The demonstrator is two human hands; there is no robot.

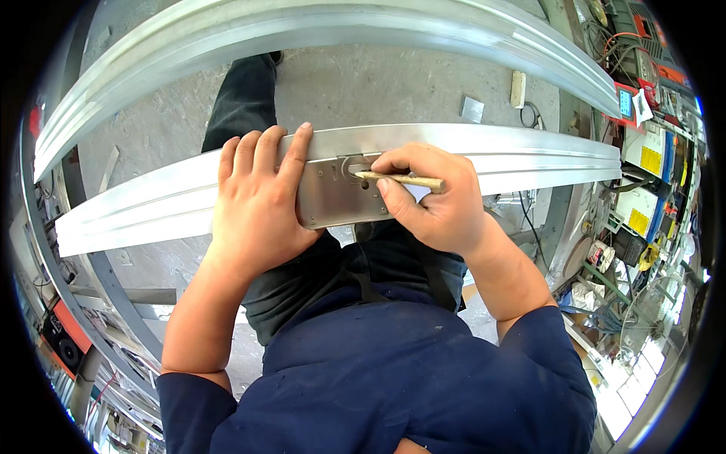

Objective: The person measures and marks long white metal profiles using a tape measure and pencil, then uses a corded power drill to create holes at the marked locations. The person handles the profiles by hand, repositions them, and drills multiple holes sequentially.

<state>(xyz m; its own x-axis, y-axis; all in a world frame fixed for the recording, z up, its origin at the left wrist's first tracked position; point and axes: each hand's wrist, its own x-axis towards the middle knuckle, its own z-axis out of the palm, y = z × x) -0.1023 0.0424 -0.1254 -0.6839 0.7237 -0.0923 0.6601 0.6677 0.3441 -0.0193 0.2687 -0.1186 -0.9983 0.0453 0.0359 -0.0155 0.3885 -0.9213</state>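
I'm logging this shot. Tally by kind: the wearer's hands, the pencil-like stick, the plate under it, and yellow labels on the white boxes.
Left hand and right hand: 2
Pencil-like stick: 1
Plate: 1
Yellow labels: 2
Total: 6

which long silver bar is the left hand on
The nearer bar: the left hand lies across it, while no hand touches the farther bar.

The person wears a navy short-sleeved shirt (378, 371) with soft creases, at 6 o'clock. Its left sleeve (193, 408) ends near 7 o'clock, its right sleeve (548, 363) near 4 o'clock. Dark trousers (281, 309) show beyond the shirt. Left hand (261, 189) and right hand (446, 197) are bare.
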